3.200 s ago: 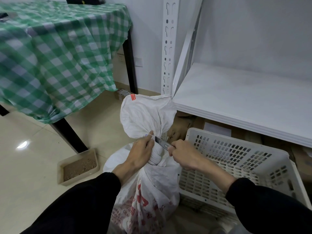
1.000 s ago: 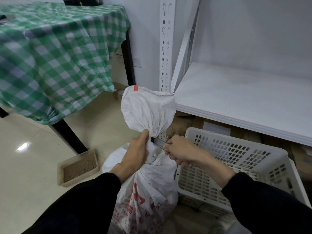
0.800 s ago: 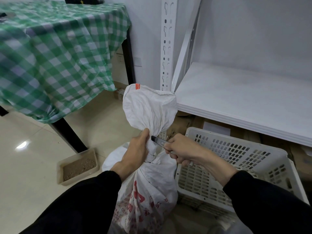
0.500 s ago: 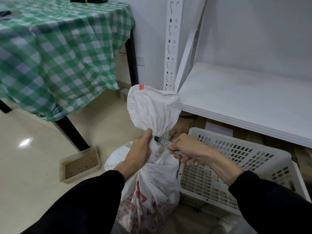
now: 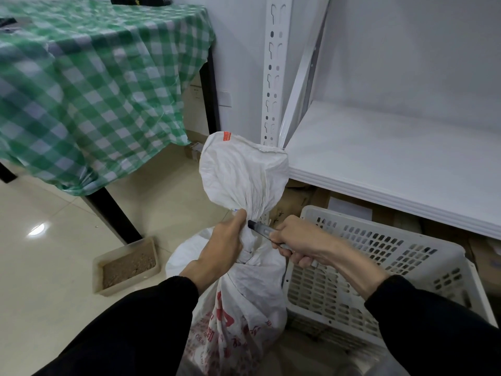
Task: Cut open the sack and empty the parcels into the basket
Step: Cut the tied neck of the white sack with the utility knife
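Table: a big one draped in a green-and-white checked cloth (image 5: 95, 90) fills the far left, its black leg planted on the pale tiled floor
Shelf: white metal shelving unit (image 5: 393, 164) on the right, slotted upright post at its left corner, brown cardboard boxes (image 5: 295, 202) tucked underneath
Basket: white perforated plastic basket (image 5: 379, 253) sits on the floor below the shelf board, at the person's right, open side up
Sack: white woven plastic sack with red print (image 5: 244, 308) stands upright on the floor between the sleeves, right up against the basket's left wall; its neck is bunched and tied, the loose top ballooning above the knot, so what's inside is hidden
Sleeves: two black sleeves (image 5: 135, 327) reach in from the bottom edge
Tray: shallow beige tray of brown granules (image 5: 126, 265) on the floor by the table leg, well apart from the sack
Left hand: the left hand (image 5: 219, 253) is wrapped tight around the sack's neck, thumb up against the gathered fabric
Right hand: the right hand (image 5: 301, 240) is clenched around the knife handle, coming in from the basket side
Knife: slim grey metal utility knife (image 5: 259, 227), and its dark tip is right on the gathered neck, just beside the left thumb
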Motion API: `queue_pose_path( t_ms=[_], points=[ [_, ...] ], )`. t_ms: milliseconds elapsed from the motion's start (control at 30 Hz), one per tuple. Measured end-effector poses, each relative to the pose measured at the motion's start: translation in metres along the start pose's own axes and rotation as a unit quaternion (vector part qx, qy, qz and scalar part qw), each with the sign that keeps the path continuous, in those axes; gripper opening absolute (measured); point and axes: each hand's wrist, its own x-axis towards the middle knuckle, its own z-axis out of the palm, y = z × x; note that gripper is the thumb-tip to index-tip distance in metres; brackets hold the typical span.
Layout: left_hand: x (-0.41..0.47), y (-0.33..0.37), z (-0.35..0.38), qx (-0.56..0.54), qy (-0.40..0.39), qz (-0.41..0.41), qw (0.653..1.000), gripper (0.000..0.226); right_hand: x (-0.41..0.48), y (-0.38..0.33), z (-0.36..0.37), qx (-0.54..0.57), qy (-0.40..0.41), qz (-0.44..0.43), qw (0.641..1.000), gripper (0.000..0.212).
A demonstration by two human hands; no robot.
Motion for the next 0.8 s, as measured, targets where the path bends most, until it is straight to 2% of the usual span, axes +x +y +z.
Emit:
queue_pose_path(
  t_ms=[267,433,700,800],
  points=[
    [0.001,-0.007,0.003,-0.003,0.002,-0.03,1.0,0.038,0.0,0.003,0.004,0.003,-0.001,0.003,1.0,0.021],
    [0.0,-0.006,0.005,-0.003,0.005,-0.043,0.999,0.035,-0.001,0.003,0.003,0.006,-0.004,0.001,1.0,0.021],
    [-0.001,-0.001,0.004,-0.011,-0.013,-0.032,0.999,0.037,0.004,0.005,0.008,0.045,0.001,0.037,0.998,0.029],
    [-0.001,-0.001,0.004,-0.01,-0.01,-0.044,0.999,0.038,0.004,0.004,0.011,0.021,0.031,0.024,0.999,0.027]
  ],
)
